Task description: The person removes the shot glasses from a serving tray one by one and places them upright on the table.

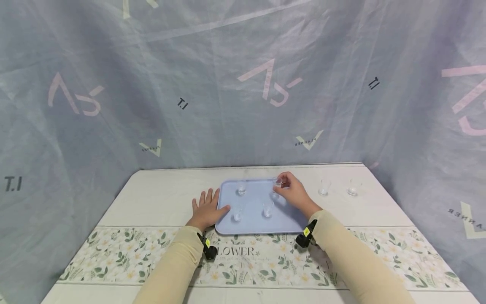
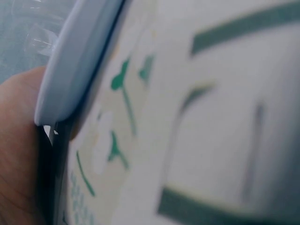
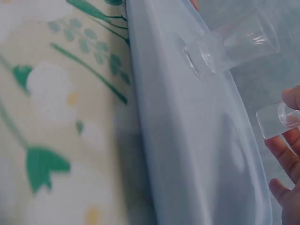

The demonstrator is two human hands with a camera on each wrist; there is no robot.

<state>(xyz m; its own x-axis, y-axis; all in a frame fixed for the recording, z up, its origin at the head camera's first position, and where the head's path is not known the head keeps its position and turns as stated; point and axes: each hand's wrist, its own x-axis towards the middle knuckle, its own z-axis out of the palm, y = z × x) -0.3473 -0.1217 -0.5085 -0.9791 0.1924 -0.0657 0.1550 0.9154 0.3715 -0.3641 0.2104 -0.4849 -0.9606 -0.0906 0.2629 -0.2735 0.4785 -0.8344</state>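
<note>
A small clear shot glass (image 1: 277,183) is pinched between the thumb and fingers of my right hand (image 1: 295,193), over the back right part of the pale blue tray (image 1: 252,221). In the right wrist view the held glass (image 3: 273,123) appears with fingertips around it. My left hand (image 1: 206,210) lies with fingers spread at the tray's left side, its thumb over the rim. Three more clear glasses stand upright on the tray: one at the back left (image 1: 241,188), one at the front left (image 1: 237,214) and one front centre (image 1: 268,209).
Two similar glasses stand on the table right of the tray, a nearer one (image 1: 323,188) and a farther one (image 1: 352,188). A floral-banded cloth (image 1: 133,253) covers the table. Grey printed curtains (image 1: 212,84) hang behind and at both sides.
</note>
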